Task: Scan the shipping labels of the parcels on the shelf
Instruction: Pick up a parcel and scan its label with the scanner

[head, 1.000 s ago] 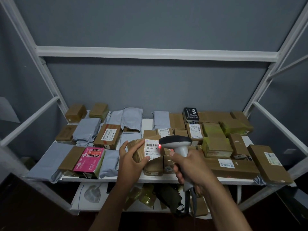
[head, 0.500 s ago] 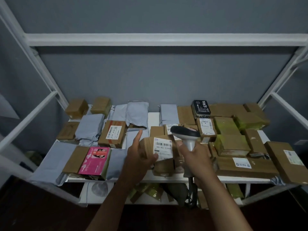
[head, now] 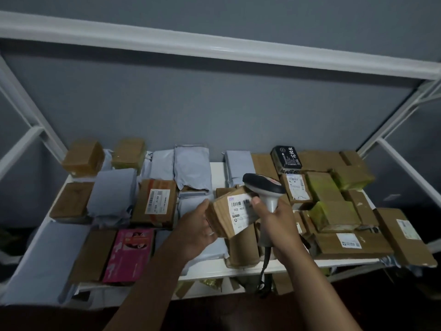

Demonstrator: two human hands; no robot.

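Holding item: small brown cardboard parcel, raised just above front-centre of white shelf board, tilted, white shipping label facing up. Label: barcode on top, "502 602" readable below; rest too blurred.

L hand: grips parcel's left end, palm cupped against the side, fingers wrapped under.

R hand: fingers curled round grip of grey handheld barcode scanner, dark head over parcel's far right corner, thumb resting on the label edge. Scanner cord hangs down past shelf front.

Shelf contents, outward:
- beneath/front: plain brown box, no label seen.
- left: brown box w/ white barcode label; pink printed carton; grey poly mailers, several, incl. back row.
- far left: unlabelled brown boxes.
- right: brown box w/ small printed label; yellow-green taped boxes; long flat brown box w/ white label; another labelled box overhanging right end.
- back right: black box w/ white Chinese characters, not legible.

Frame: white metal rack rails against grey wall.
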